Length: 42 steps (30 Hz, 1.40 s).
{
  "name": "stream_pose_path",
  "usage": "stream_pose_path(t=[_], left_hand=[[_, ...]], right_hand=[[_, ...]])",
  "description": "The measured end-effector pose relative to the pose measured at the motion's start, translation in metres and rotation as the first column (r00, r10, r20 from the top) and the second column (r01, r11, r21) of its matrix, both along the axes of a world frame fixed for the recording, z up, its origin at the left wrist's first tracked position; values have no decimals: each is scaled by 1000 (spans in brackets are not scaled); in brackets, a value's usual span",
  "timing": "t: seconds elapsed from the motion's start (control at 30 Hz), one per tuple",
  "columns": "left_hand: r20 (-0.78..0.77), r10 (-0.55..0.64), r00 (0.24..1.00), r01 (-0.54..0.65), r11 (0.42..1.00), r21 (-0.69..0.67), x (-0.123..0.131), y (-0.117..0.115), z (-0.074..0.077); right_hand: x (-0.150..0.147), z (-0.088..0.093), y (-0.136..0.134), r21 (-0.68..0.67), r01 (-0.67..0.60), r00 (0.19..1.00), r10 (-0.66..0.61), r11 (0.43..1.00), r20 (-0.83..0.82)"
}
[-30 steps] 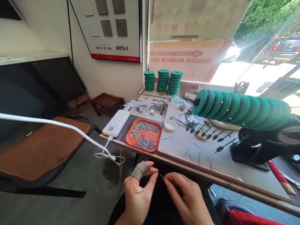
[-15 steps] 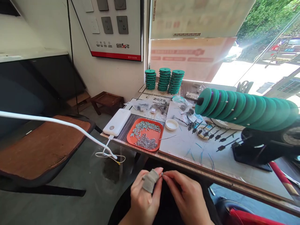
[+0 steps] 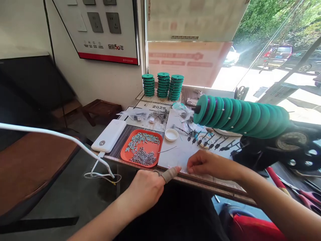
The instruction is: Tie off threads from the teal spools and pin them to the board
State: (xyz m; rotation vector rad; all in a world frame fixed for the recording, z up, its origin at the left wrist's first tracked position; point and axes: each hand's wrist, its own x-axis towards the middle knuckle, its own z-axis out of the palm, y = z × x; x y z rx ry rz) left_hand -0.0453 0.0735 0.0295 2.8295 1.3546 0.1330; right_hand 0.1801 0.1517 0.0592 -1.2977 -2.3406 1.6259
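Near the front edge of the pale board (image 3: 185,147), my left hand (image 3: 150,184) has its taped index finger reaching toward the board. Its other fingers are curled, and the underside of its grip is hidden. To its right, my right hand (image 3: 207,163) rests low over the board with fingers bent together and fingertips down. Whatever either hand pinches is too small or hidden to make out. A thin wire (image 3: 167,150) lies between the board and an orange tray (image 3: 126,152), which holds greenish tubular pieces (image 3: 144,139) and small shiny metal pieces (image 3: 143,156).
Green spools on a black stand (image 3: 238,115) jut over the board's right side. Three stacks of green spools (image 3: 163,85) stand behind. A white round dish (image 3: 172,135), a white power bank (image 3: 109,135) with a cable, bagged parts (image 3: 137,115) and red-handled scissors (image 3: 309,199) lie around.
Both hands have moved from close together above the lap up to the board's front edge. They are now apart, the right farther to the right. The camera view has shifted right.
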Motion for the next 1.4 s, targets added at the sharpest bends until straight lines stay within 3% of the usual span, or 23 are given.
stream_pose_path(t=[0.13, 0.37, 0.57, 1.0, 1.17, 1.27, 1.4], left_hand=[[-153, -52, 987, 42, 997, -69, 3, 10, 7], [-232, 59, 971, -81, 993, -84, 14, -4, 3], [-198, 186, 962, -199, 979, -47, 29, -20, -8], [-130, 251, 959, -253, 967, 1, 36, -30, -16], [-141, 251, 958, -251, 968, 19, 35, -30, -17], [-160, 253, 954, -251, 967, 38, 35, -27, -17], [-173, 256, 951, -254, 967, 37, 35, -23, -17]], right_hand=[[-2, -3, 0, -15, 21, 1000, -21, 1000, 6], [-1, -5, -14, 32, 103, 993, -104, 994, 53], [1, -11, -23, 72, 159, 987, -160, 985, 2], [3, -12, -22, 57, 138, 990, -139, 989, 3], [1, -7, -29, 254, 132, 987, -150, 958, 50], [11, -3, -40, 448, 120, 973, -195, 886, 124], [39, -5, -55, 586, 97, 930, -283, 805, 235]])
